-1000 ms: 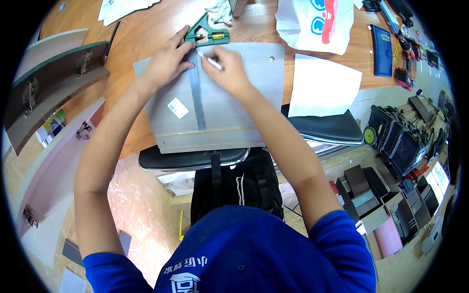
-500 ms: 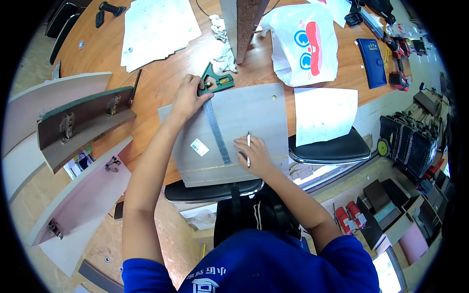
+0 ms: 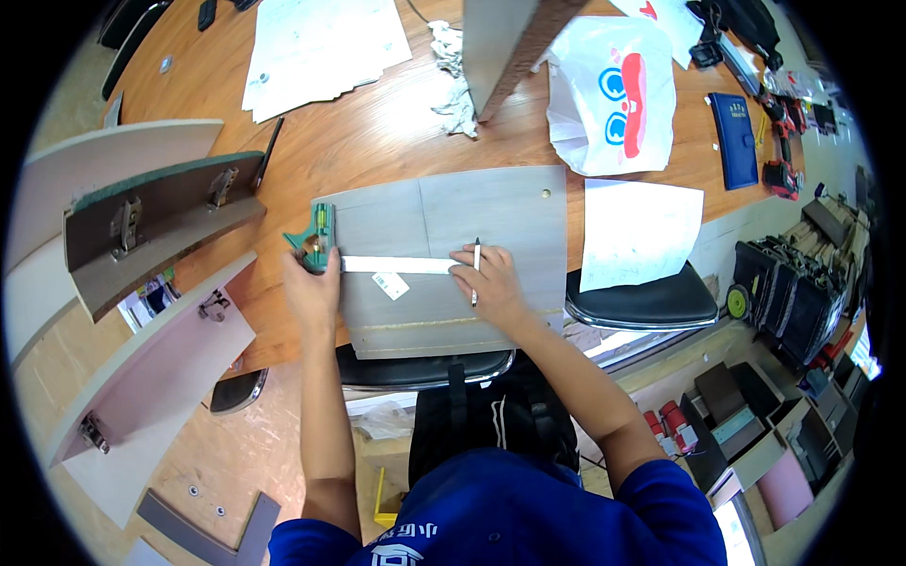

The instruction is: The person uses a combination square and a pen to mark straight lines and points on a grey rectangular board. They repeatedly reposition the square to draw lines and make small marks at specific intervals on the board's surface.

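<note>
A grey board [image 3: 505, 208] lies on the wooden table, with a small white label [image 3: 391, 285] on it. At its left edge, my left hand [image 3: 311, 294] grips the green head of a combination square [image 3: 396, 265]. The steel blade of the square reaches rightward across the board. Closed around a white pen [image 3: 475, 283], my right hand [image 3: 495, 288] rests its fingertips at the blade's right end. A thin dark line [image 3: 424, 212] runs from the board's far edge down toward the blade.
Beyond the board stand an upright panel [image 3: 510, 47] and a white plastic bag [image 3: 590, 132]. A paper sheet [image 3: 642, 231] overhangs the table edge above a black stool [image 3: 651, 300]. Curved panels with hinges [image 3: 127, 226] stand at left. Papers [image 3: 321, 47] lie at the back.
The combination square has turned from pointing toward me at the far edge to lying sideways from the left edge. My left hand moved nearer and leftward with it; my right hand now meets its blade.
</note>
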The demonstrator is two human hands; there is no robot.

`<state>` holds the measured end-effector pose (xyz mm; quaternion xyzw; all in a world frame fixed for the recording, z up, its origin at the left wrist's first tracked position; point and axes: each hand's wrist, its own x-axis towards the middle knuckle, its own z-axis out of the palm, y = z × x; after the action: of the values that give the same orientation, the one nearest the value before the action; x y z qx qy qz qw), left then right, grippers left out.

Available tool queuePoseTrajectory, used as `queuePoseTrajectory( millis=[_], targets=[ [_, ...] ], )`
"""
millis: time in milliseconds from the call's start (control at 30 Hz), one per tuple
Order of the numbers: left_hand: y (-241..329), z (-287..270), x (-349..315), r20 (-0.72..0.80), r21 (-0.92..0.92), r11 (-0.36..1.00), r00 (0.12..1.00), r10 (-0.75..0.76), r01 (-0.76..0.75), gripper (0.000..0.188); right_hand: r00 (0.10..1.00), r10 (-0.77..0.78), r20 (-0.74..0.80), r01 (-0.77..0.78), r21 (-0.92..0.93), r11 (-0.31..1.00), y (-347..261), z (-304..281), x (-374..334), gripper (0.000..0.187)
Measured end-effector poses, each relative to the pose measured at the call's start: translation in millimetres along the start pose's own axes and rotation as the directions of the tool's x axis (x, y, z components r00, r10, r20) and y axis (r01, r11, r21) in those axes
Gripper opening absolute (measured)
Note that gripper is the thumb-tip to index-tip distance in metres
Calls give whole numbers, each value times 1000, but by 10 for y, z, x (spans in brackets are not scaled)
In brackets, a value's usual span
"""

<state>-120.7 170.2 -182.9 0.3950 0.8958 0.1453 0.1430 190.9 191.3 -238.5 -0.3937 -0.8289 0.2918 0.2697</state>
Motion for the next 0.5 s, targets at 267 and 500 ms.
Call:
queuePoseTrajectory(
  millis=[267, 500],
  targets=[
    [-240, 291, -318, -118, -171, 980, 986, -120, 99, 56, 999, -34, -3, 34, 17, 999, 110, -16, 250, 24],
    [-377, 403, -90, -116, -343, 931, 978, -170, 121, 56, 999, -32, -17, 32, -1, 999, 120, 2, 325, 24]
  ],
)
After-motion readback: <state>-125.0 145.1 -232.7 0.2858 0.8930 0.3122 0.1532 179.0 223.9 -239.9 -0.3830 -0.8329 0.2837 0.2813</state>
